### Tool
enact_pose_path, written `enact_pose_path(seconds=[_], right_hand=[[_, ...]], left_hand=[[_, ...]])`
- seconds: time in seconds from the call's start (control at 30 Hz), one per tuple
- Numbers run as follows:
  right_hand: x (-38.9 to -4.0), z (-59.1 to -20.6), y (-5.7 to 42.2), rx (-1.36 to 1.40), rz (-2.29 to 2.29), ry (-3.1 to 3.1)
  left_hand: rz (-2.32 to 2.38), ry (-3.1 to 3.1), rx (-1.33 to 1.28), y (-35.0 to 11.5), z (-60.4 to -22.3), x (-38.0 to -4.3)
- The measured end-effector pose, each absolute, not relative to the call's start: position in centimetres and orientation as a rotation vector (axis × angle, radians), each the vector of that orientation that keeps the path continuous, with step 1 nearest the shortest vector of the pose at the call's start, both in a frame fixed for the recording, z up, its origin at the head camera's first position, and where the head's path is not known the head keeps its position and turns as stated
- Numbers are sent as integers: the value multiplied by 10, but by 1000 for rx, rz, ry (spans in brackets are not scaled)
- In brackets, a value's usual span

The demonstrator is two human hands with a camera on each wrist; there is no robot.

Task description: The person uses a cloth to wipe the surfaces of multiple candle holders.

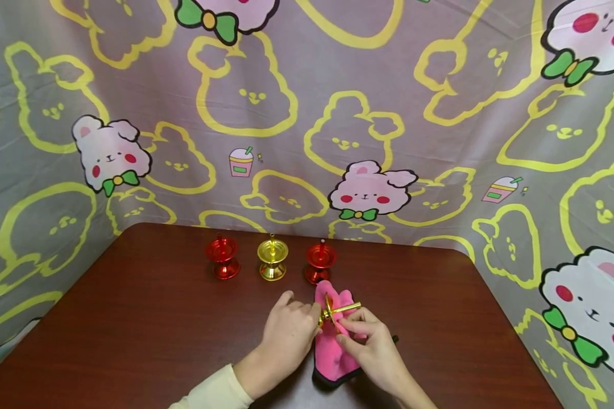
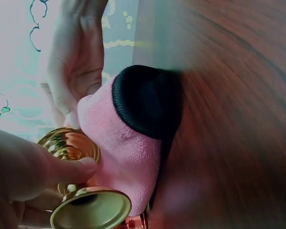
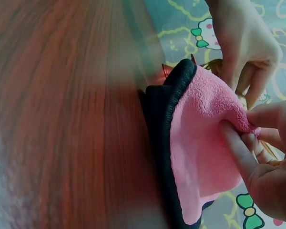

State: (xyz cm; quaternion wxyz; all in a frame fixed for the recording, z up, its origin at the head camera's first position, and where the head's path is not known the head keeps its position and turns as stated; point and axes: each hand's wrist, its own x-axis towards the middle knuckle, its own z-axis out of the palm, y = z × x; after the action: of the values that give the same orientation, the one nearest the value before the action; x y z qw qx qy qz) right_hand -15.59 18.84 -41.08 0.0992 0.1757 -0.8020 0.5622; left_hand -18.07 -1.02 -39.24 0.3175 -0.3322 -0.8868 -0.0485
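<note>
My left hand (image 1: 289,329) grips a gold candle holder (image 2: 75,143) by its narrow stem, tipped on its side above the table. Its central post points right in the head view, and the hollow base shows in the left wrist view. With thumb and fingers, my right hand (image 1: 376,345) pinches a fold of a pink fleecy cloth (image 3: 202,143) with a black edge, right at the holder's dish. The rest of the cloth hangs down beneath both hands. Parts of the holder are hidden behind my fingers and the cloth.
Along the back of the brown table (image 1: 184,318) stand a red candle holder (image 1: 224,261), a gold one (image 1: 273,261) and another red one (image 1: 320,258), upright in a row. A patterned curtain (image 1: 286,142) surrounds the table's back and sides. A small dark object (image 1: 395,339) shows beside my right hand.
</note>
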Motion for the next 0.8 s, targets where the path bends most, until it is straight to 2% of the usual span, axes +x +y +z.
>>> enact_pose_path(seconds=[0.3, 0.5, 0.63, 0.8], right_hand=[[-154, -412, 177, 378, 1651, -2410], [-158, -415, 179, 388, 1707, -2367], [-164, -418, 188, 475, 1812, -2312], [-173, -420, 203, 638, 1899, -2278]], left_hand=[[-59, -2279, -839, -9, -397, -185], [-124, -2318, -854, -16, -398, -187], [-347, -2423, -869, -21, -393, -189], [-851, -2563, -866, -29, -386, -192]])
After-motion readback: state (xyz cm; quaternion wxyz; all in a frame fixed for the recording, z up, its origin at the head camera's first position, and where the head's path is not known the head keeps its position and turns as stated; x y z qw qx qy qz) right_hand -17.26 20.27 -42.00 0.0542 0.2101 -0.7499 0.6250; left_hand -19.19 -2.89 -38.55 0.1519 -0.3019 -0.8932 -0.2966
